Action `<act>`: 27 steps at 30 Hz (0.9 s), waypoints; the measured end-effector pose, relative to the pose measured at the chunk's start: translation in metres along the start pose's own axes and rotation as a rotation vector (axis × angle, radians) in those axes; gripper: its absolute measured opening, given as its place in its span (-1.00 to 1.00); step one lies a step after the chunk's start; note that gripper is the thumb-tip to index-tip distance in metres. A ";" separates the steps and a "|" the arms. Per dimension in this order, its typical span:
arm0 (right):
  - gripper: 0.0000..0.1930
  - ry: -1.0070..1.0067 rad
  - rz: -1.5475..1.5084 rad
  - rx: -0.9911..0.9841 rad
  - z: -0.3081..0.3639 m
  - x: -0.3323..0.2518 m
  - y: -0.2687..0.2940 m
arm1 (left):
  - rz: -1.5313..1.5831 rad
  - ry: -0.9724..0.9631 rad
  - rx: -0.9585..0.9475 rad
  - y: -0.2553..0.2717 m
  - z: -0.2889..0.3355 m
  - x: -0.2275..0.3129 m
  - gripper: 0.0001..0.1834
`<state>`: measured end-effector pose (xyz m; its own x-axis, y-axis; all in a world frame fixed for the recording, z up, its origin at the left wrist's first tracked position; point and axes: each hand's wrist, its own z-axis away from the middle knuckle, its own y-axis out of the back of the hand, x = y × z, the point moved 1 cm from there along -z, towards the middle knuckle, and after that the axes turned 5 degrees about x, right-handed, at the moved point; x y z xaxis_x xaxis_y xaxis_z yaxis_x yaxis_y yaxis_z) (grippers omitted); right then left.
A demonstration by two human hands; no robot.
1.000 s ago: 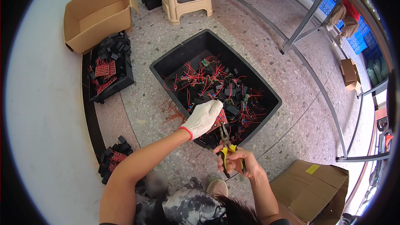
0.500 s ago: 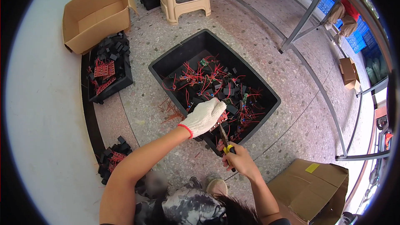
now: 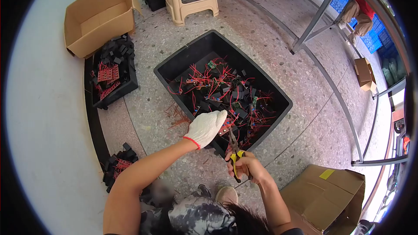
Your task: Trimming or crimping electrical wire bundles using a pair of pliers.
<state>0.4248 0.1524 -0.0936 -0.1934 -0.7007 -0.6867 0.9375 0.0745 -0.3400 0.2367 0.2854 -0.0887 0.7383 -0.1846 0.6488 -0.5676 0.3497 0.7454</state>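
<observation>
My left hand (image 3: 206,129), in a white knit glove with a red cuff, is closed on a red circuit board (image 3: 225,128). Its fingers hide part of the board, which hangs over the near end of a black plastic bin (image 3: 241,62). Bare and wrapped round a pair of pliers (image 3: 237,162), my right hand (image 3: 251,167) is just to the right. The pliers' yellow-and-black handles are spread, and their jaws point up at the board's edge. Inside the bin lies a pile of black blocks (image 3: 214,102), red wires and small green boards.
At left, a smaller black bin (image 3: 134,78) holds black blocks and red boards, below an open cardboard box (image 3: 98,21). Another heap (image 3: 118,165) lies nearer me. A beige stool (image 3: 191,11) stands beyond; a cardboard box (image 3: 324,196) sits at lower right. Metal table legs (image 3: 320,13) and a seated person are at right.
The pliers' handles have spread apart in my right hand. My left hand has shifted slightly left and nearer me, showing more of the red board.
</observation>
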 end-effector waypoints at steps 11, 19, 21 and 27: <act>-0.49 -0.007 0.042 0.030 0.001 0.001 -0.016 | 0.016 -0.007 0.072 0.000 0.000 0.006 -0.41; -0.52 -0.059 -0.327 -0.314 -0.001 -0.001 0.006 | 0.067 -0.137 0.053 0.004 -0.007 0.006 -0.50; -0.50 -0.026 -0.362 -0.292 0.001 -0.007 -0.001 | 0.190 -0.127 0.150 0.009 -0.009 0.017 -0.47; -0.35 0.051 -0.761 -0.247 -0.002 -0.015 -0.008 | -0.055 -0.275 0.199 0.041 -0.035 0.032 -0.44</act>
<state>0.4197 0.1634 -0.0816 -0.7726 -0.5895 -0.2359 0.4532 -0.2518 -0.8551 0.2497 0.3258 -0.0423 0.6591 -0.4487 0.6035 -0.6094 0.1516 0.7783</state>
